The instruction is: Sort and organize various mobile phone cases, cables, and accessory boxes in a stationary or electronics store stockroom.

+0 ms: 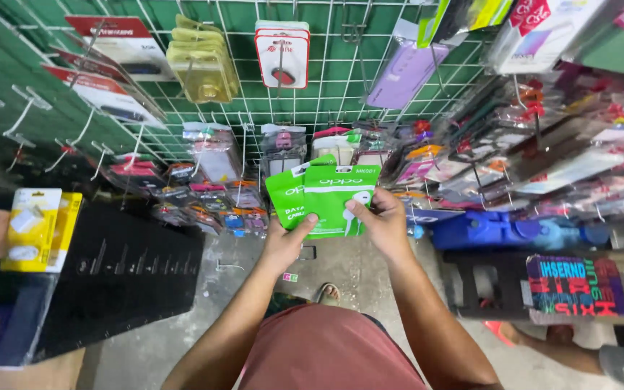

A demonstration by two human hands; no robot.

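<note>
Both my hands hold flat green accessory packs with white print in front of a wire grid display. My left hand (288, 238) grips the lower edge of the rear green pack (286, 191). My right hand (378, 220) pinches the front green pack (337, 189), thumb on its face, where a white earphone picture shows. The two packs overlap, the front one lying to the right.
The white wire grid (326, 79) on a green wall carries hanging packs: yellow (200, 61), red-and-white (282, 50), purple (406, 72). A crowded rack of small packets (543, 152) fills the right. A black board (120, 278) with yellow packs (34, 227) stands left. Another person's foot (521, 336) is lower right.
</note>
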